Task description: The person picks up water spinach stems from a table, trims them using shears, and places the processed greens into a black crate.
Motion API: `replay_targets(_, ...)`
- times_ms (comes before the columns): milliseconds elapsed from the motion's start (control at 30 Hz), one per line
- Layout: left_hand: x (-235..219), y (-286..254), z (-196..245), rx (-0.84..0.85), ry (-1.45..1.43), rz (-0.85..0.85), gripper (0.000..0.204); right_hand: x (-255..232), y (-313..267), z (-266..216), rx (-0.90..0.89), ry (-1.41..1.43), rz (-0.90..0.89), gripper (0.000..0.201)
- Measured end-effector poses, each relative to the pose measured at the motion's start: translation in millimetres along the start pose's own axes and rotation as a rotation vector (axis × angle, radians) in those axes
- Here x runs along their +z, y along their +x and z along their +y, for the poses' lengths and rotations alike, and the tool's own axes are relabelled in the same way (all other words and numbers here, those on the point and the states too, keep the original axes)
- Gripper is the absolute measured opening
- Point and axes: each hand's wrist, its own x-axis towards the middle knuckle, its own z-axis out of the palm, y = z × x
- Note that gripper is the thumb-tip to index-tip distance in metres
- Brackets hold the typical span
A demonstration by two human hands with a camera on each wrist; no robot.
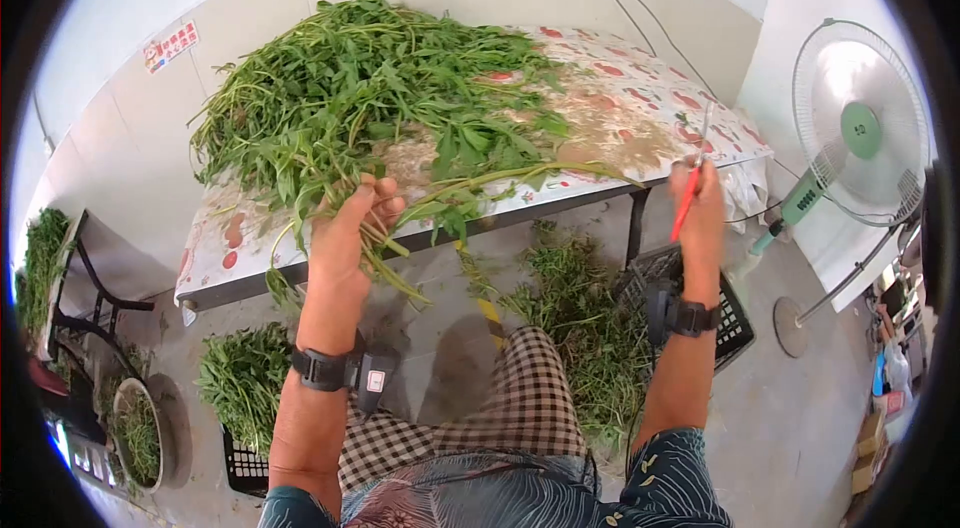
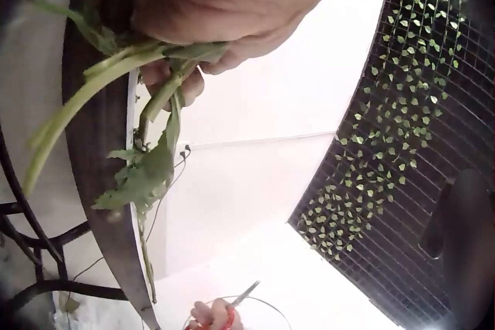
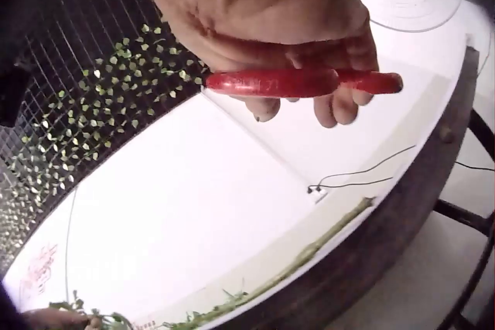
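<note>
Leafy green stems (image 1: 392,273) are gripped in my left hand (image 1: 345,228), their pale cut ends pointing down past the table's front edge. The left wrist view shows these stems (image 2: 85,102) bent between thumb and fingers, with a torn leaf hanging below. My right hand (image 1: 706,198) holds red-handled scissors (image 1: 686,203) off the table's right side, blades upward. In the right wrist view the red scissor handles (image 3: 271,82) cross under the palm, fingers through and around them. One long stem (image 1: 540,171) lies along the front edge between the hands.
A big heap of leafy stems (image 1: 330,78) covers the left of the patterned table (image 1: 650,93). Below are cut greens (image 1: 585,328), a black crate (image 1: 737,323) and another leafy crate (image 1: 245,468). A standing fan (image 1: 860,128) is at right.
</note>
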Motion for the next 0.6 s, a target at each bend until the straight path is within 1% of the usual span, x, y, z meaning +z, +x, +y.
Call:
replay_targets(67,0,0,1,-0.015,0.003,0.008,0.016,9,-5,9,0.281,0.463,-0.193,0.026)
replay_targets(133,-1,-2,3,-0.032,0.037,-0.001,0.017,17,-12,4,0.566,0.939,-0.391,0.025)
replay_targets(233,-2,-3,4,-0.053,0.102,-0.011,0.018,28,-22,-14,0.573,1.010,-0.311,0.026)
replay_targets(333,-4,-1,6,-0.070,0.139,-0.030,0.018,36,-19,-22,0.636,1.011,-0.246,0.028)
replay_targets(433,-5,0,3,-0.070,0.110,-0.059,0.017,43,-14,-27,0.602,0.985,-0.223,0.027)
replay_targets(533,-7,0,1,-0.043,0.110,-0.095,0.017,41,-17,-36,0.629,1.082,-0.285,0.028)
replay_targets(600,-7,-2,2,-0.043,0.038,-0.088,0.015,39,-19,-29,0.625,1.347,-0.318,0.032)
